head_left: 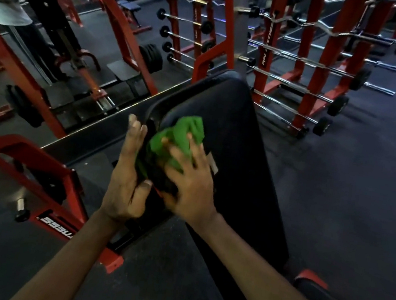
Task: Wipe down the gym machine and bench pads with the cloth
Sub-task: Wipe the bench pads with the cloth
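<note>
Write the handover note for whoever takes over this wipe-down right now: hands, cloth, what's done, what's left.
Left hand: fingers straight, laid against the left edge of the black padded bench pad, beside the cloth.
Right hand: fingers spread, pressing the crumpled green cloth onto the pad's left edge, near its upper end.
Done: wiping is under way at that edge; which areas are already clean cannot be told.
Left: the rest of the pad, then the red steel machine frame.
</note>
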The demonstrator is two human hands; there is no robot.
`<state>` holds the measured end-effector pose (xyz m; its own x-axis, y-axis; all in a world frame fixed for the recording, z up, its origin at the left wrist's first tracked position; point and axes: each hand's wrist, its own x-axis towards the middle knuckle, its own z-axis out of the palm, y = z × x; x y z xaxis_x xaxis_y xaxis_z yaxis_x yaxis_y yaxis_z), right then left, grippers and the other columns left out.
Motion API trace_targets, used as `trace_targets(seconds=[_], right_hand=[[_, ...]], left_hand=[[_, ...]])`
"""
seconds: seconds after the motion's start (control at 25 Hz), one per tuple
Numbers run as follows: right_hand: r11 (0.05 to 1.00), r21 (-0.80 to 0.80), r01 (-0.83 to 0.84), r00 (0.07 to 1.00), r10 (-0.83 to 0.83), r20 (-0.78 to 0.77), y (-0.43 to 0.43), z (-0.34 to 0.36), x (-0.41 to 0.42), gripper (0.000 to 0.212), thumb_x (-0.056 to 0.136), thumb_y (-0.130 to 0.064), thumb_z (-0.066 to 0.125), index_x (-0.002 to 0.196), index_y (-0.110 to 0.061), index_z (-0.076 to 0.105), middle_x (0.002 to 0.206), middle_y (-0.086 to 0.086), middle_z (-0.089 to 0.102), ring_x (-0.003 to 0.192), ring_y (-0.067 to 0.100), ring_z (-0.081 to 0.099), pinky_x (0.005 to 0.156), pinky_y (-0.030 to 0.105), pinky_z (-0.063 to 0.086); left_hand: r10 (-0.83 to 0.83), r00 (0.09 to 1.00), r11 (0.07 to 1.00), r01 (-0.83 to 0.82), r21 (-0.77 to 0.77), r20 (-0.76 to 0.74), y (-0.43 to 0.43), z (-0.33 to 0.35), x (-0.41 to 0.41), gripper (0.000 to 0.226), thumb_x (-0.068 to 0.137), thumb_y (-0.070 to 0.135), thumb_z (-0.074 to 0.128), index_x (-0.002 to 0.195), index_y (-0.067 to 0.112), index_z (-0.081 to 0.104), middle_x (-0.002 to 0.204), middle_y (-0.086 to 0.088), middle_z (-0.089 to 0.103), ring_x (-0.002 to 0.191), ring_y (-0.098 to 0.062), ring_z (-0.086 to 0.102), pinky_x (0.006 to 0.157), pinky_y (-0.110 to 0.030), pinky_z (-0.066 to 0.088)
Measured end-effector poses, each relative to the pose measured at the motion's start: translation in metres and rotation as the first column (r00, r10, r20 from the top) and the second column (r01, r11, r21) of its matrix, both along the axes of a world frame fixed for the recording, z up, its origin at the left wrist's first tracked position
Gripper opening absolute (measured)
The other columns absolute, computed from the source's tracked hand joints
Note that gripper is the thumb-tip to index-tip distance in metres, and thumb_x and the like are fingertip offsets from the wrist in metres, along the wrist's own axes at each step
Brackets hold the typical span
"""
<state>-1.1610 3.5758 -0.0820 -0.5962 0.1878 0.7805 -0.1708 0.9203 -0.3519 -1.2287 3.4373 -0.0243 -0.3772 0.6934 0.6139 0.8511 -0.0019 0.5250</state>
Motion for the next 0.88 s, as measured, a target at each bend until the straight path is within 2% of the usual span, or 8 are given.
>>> trace_targets(seconds=[0.08,0.24,0.36,0.44,0.6,0.68,0.8,0.88], right_hand=[[0.997,0.076,-0.026,0.999,0.024,0.030,-0.004,-0.027,0.014,0.056,0.070,-0.029,0.081,0.124,-0.021,0.071,0.149,0.000,0.049,0.147,0.041,0.029,0.114,0.063,0.028],[0.999,0.001,0.048,0.999,-0.048,0.015,-0.012,0.005,0.004,0.065,0.079,-0.035,0.079,0.141,-0.029,0.058,0.156,-0.003,0.044,0.150,0.036,0.026,0.115,0.059,0.027],[0.993,0.045,0.113,0.990,-0.116,0.075,-0.012,0.034,-0.009,0.065,0.084,-0.037,0.076,0.145,-0.034,0.052,0.160,-0.008,0.036,0.153,0.030,0.018,0.117,0.057,0.024],[0.996,0.035,0.081,0.994,-0.084,0.065,-0.007,0.023,-0.005,0.061,0.085,-0.035,0.076,0.142,-0.031,0.056,0.158,-0.004,0.041,0.152,0.033,0.021,0.117,0.057,0.025],[0.982,-0.165,0.092,0.996,-0.089,0.023,0.003,-0.049,0.022,0.050,0.084,-0.028,0.065,0.132,-0.016,0.066,0.150,0.008,0.050,0.147,0.038,0.032,0.114,0.059,0.030],[0.920,-0.349,0.178,0.984,-0.174,0.043,0.006,-0.086,0.039,0.049,0.083,-0.021,0.062,0.132,-0.013,0.064,0.152,0.006,0.047,0.146,0.033,0.035,0.112,0.059,0.034],[0.692,-0.666,0.278,0.940,-0.340,0.039,0.003,-0.098,0.044,0.051,0.092,-0.022,0.060,0.142,-0.022,0.054,0.157,-0.011,0.037,0.149,0.021,0.032,0.113,0.057,0.037],[0.627,-0.733,0.264,0.903,-0.428,-0.041,0.006,-0.071,0.025,0.051,0.096,-0.028,0.060,0.145,-0.022,0.050,0.153,-0.012,0.041,0.148,0.020,0.034,0.114,0.057,0.037]], left_hand=[[0.016,1.000,1.000,-0.016,0.021,0.002,0.000,0.004,0.000,0.078,0.091,0.021,0.043,0.149,-0.015,0.006,0.161,-0.034,0.002,0.152,-0.043,0.011,0.119,-0.064,0.020],[0.101,0.995,0.994,-0.102,-0.049,-0.021,-0.008,0.008,0.003,0.075,0.103,0.045,0.036,0.157,0.003,0.005,0.165,-0.020,0.015,0.153,-0.031,0.019,0.120,-0.059,0.024],[0.114,0.992,0.993,-0.115,0.019,0.051,-0.007,0.014,0.007,0.072,0.104,0.043,0.033,0.157,0.003,0.004,0.164,-0.020,0.018,0.152,-0.030,0.021,0.120,-0.058,0.025],[0.170,0.985,0.985,-0.170,0.011,-0.032,-0.004,0.013,0.008,0.069,0.104,0.034,0.033,0.156,-0.004,0.009,0.164,-0.021,0.016,0.153,-0.032,0.017,0.121,-0.060,0.018],[0.147,0.870,0.929,-0.285,-0.237,-0.471,0.013,-0.014,0.018,0.063,0.101,0.028,0.038,0.156,0.001,0.023,0.166,-0.016,0.012,0.155,-0.026,0.010,0.125,-0.045,0.006],[0.122,0.844,0.877,-0.337,-0.342,-0.522,0.015,-0.033,0.020,0.062,0.103,0.034,0.032,0.157,0.006,0.023,0.167,-0.011,0.010,0.155,-0.021,0.006,0.126,-0.040,0.004],[0.147,0.813,0.826,-0.414,-0.382,-0.563,0.014,-0.041,0.015,0.063,0.103,0.034,0.033,0.158,0.005,0.020,0.167,-0.008,0.007,0.155,-0.017,0.002,0.126,-0.035,0.000],[0.148,0.788,0.812,-0.442,-0.382,-0.597,0.012,-0.039,0.013,0.064,0.103,0.031,0.035,0.158,0.004,0.018,0.167,-0.009,0.006,0.155,-0.017,0.000,0.126,-0.034,-0.001]])
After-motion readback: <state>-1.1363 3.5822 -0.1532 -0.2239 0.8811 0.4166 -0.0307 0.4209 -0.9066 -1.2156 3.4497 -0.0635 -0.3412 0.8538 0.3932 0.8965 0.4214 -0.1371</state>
